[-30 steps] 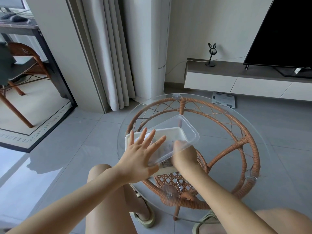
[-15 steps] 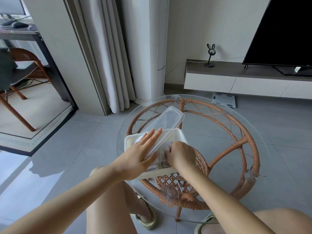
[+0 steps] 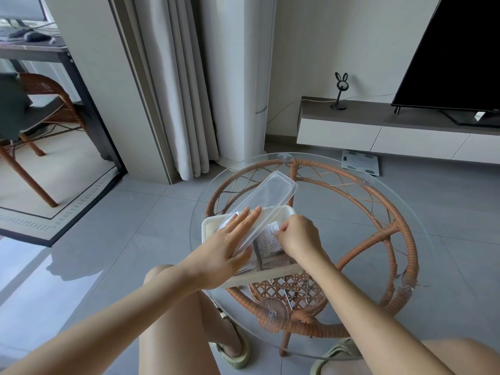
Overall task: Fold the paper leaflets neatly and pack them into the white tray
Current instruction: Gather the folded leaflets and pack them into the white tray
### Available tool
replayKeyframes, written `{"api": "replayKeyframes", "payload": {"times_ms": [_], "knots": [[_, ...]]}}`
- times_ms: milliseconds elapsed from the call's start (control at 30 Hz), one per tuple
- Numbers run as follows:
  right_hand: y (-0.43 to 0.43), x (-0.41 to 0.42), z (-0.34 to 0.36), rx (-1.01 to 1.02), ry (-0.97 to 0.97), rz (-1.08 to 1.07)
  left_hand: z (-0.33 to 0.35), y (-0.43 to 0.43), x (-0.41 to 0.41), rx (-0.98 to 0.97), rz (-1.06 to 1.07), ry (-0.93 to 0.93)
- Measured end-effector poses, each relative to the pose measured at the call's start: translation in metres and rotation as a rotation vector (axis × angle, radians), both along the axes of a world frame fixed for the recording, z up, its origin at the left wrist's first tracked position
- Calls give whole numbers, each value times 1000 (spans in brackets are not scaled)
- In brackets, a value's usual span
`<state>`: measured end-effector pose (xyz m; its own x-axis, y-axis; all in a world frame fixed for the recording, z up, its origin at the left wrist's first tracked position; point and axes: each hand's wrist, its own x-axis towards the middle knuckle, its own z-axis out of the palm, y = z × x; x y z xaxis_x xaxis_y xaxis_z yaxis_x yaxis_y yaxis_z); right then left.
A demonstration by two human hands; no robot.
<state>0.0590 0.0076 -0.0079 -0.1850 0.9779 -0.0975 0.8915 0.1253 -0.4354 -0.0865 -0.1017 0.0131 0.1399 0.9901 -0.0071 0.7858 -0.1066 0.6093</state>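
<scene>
**A:** ok, can anyone read the print on that white paper leaflet [image 3: 267, 239]? I see rows of dark text and that's it.

**B:** nope, way too small, not one word is legible. Same for the lettering on the pale green slipper [image 3: 232, 353] under the table, can't make it out.

**A:** where's the leaflet sitting exactly?

**B:** inside the white rectangular plastic tray [image 3: 285, 212], right half of it. The long axis runs near to far and the far end leans a bit to the right. A couple more folded paper pieces [image 3: 274, 262] lie just nearer than it, against the tray's near wall.

**A:** and the hands?

**B:** right hand [image 3: 299, 236] has its fingers curled and pinches the leaflet at its far right edge, so most of the sheet lies to the left of the grip and nearer than it. Left hand [image 3: 224, 244] is flat with straight fingers, resting on the clear plastic lid [image 3: 273, 196].

**A:** is the lid on the tray?

**B:** not seated. It lies diagonally over the left part, long axis from near left to far right, and its far end pokes past the tray's far rim. The tray itself sits on the round glass-topped table with the orange rattan frame [image 3: 403, 234], on the near-left side.
</scene>
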Motion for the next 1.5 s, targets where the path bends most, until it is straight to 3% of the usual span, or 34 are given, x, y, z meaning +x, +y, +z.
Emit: {"api": "replayKeyframes", "payload": {"times_ms": [167, 333, 800, 900, 1000, 1200, 1367, 1500], "knots": [[-5, 0, 7, 147, -237, 138, 1, -1, 2, -27, 9, 24], [-9, 6, 8, 208, -256, 234, 5, 1, 11, -33, 5, 107], [6, 46, -3, -43, 118, 343, 6, 1, 32, 32, -16, 634], [6, 51, -4, -75, 205, 369, 3, -2, 33, 57, -24, 656], [9, 54, -13, -69, 341, 345, -8, -1, 26, 220, -64, 612], [10, 52, -9, -57, 415, 332, -11, -3, 22, 64, -33, 595], [11, 58, -5, -115, 544, 336, -10, -2, 31, 45, -3, 596], [18, 69, 4, -208, 617, 223, -12, -1, 34, -27, 23, 631]]}}
